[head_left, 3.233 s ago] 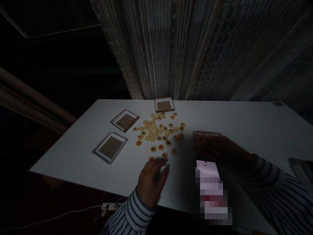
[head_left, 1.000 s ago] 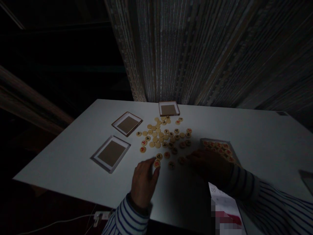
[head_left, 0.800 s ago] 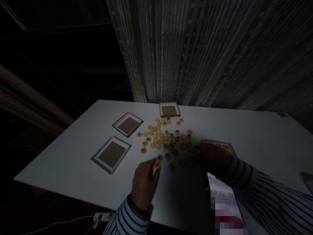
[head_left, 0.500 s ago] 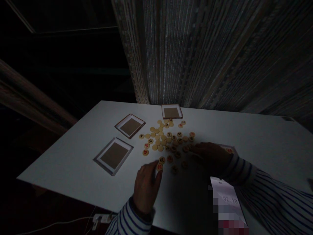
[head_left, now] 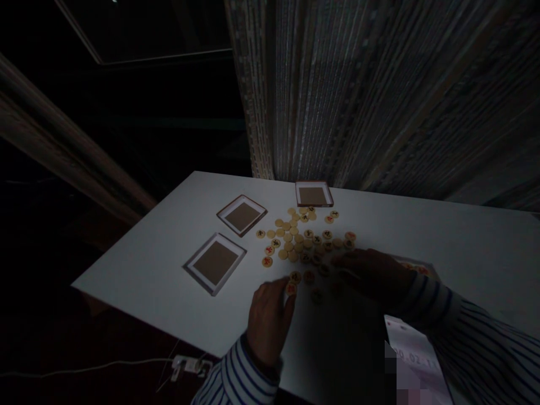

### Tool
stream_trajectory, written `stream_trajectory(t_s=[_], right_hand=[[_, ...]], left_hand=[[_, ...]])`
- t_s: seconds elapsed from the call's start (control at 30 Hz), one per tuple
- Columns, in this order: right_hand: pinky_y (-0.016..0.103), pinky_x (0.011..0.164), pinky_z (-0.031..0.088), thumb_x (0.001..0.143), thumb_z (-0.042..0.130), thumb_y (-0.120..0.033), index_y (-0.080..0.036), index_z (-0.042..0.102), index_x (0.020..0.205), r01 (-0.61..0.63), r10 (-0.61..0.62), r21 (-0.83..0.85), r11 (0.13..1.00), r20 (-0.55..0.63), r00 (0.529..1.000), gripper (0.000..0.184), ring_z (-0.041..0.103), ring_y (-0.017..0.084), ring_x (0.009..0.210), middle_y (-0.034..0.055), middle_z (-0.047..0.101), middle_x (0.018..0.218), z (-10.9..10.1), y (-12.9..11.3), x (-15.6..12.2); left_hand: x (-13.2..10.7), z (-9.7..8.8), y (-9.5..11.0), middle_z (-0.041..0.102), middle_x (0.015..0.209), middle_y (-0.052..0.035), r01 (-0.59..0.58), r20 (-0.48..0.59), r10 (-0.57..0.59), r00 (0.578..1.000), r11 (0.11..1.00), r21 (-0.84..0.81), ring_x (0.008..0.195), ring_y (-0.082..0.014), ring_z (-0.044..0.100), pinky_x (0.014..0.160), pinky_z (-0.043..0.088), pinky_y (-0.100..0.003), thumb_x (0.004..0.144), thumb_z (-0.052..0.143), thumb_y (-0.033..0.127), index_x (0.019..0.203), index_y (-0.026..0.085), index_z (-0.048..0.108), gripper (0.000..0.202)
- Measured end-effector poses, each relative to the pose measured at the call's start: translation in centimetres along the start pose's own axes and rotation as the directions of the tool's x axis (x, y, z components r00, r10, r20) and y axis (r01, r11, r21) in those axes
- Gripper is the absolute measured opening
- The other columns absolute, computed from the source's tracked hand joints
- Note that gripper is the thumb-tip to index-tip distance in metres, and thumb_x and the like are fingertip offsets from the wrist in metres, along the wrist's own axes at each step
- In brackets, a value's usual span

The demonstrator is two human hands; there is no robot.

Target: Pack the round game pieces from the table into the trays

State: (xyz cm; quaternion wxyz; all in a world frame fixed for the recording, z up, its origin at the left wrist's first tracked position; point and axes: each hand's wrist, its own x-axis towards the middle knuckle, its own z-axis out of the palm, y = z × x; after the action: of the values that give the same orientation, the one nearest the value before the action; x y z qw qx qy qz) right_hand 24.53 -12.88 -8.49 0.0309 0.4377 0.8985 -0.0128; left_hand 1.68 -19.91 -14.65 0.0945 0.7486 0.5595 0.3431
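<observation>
Round wooden xiangqi pieces point(head_left: 288, 237) lie scattered on the white table, some face down, others showing red or black characters. My left hand point(head_left: 270, 318) is at the near side of the spread, thumb and fingers closed on a red-marked xiangqi piece point(head_left: 291, 288). A black-marked piece point(head_left: 295, 277) lies right beside those fingertips. Over the right side of the pieces, my right hand point(head_left: 371, 274) reaches palm down in deep shadow, fingers stretched out and thumb apart. Its fingertips are close to several pieces; whether they touch one is too dark to tell.
Shallow clear-walled trays with brown bases stand at the left front point(head_left: 214, 263), left back point(head_left: 242, 215) and far edge point(head_left: 314, 194). Another tray point(head_left: 430, 269), holding red-marked pieces, is partly behind my right forearm. A lit phone point(head_left: 415, 349) shows a timer. A power strip point(head_left: 185, 364) lies below.
The view has swung left, so everything sits further right in the picture. Both hands keep nearly the same places among the pieces, the left still gripping its piece.
</observation>
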Motion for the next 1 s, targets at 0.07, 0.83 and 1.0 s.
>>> stream_trajectory(t_s=[0.07,0.83,1.0], right_hand=[[0.03,0.063,0.045,0.08,0.048,-0.021,-0.018,0.064,0.091,-0.003,0.003,-0.001,1.0,0.037,0.999,0.02,0.062,0.02,0.076,0.0081,0.067,0.087,-0.1,-0.3,0.3],[0.029,0.07,0.042,0.084,0.044,-0.027,-0.017,0.063,0.095,0.0,-0.002,0.01,1.0,0.121,0.993,0.024,0.059,0.02,0.086,0.0092,0.065,0.093,-0.8,-1.3,4.6],[0.031,0.072,0.039,0.084,0.047,-0.027,-0.018,0.061,0.1,0.129,-0.13,0.021,0.991,0.153,0.98,0.023,0.056,0.021,0.09,0.0093,0.062,0.1,-1.1,-3.2,7.5]], left_hand=[[0.0,0.0,0.1,0.065,0.09,-0.0072,0.006,-0.001,-0.006,1.0,1.0,0.0,0.08,-0.02,0.059,0.069,0.051,-0.036,0.08,0.053,0.017,0.105,0.018,0.054,0.025],[4.2,-2.5,-2.5,0.066,0.093,-0.0075,0.094,-0.123,-0.086,0.989,0.994,0.061,0.088,-0.0198,0.059,0.078,0.049,-0.036,0.081,0.052,0.021,0.101,0.016,0.057,0.022],[4.7,-1.6,-3.0,0.065,0.092,-0.0069,0.099,-0.146,-0.092,0.985,0.994,0.042,0.088,-0.0189,0.058,0.079,0.048,-0.034,0.081,0.051,0.018,0.099,0.016,0.058,0.019]])
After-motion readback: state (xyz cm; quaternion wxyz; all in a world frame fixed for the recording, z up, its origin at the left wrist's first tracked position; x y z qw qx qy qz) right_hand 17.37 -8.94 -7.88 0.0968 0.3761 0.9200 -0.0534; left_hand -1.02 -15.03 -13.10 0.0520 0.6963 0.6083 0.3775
